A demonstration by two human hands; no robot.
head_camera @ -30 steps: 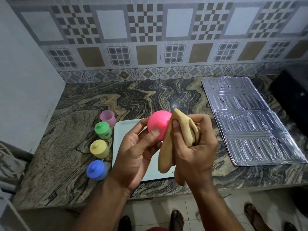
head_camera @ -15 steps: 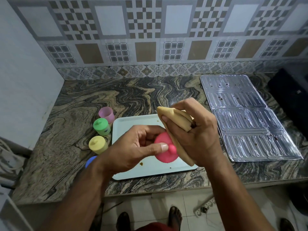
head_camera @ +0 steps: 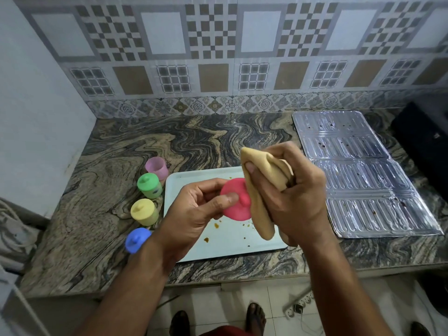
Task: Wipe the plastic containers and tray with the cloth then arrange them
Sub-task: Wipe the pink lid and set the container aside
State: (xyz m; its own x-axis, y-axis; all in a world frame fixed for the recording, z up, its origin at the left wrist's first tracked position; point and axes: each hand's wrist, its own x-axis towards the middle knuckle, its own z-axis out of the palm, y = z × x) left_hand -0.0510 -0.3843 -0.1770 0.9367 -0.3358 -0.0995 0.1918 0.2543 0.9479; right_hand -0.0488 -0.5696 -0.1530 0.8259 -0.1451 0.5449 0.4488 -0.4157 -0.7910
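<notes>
My left hand grips a pink lid with a small knob, held above the pale tray. My right hand is closed on a tan cloth that touches the lid's right edge and hangs down past it. The tray lies flat on the counter and has small brown spots on it. Left of the tray stands a row of small plastic containers: an open lilac cup at the back, then a green one, a yellow one and a blue one, each of these three with a lid on.
The marbled stone counter ends at a front edge near my body. A ribbed foil sheet covers the counter's right part. A dark object sits at the far right. A white wall stands on the left, patterned tiles behind.
The pink lid has come down from chest height to just above the tray and now shows its knobbed top. My right hand with the cloth stays against it, shifted slightly.
</notes>
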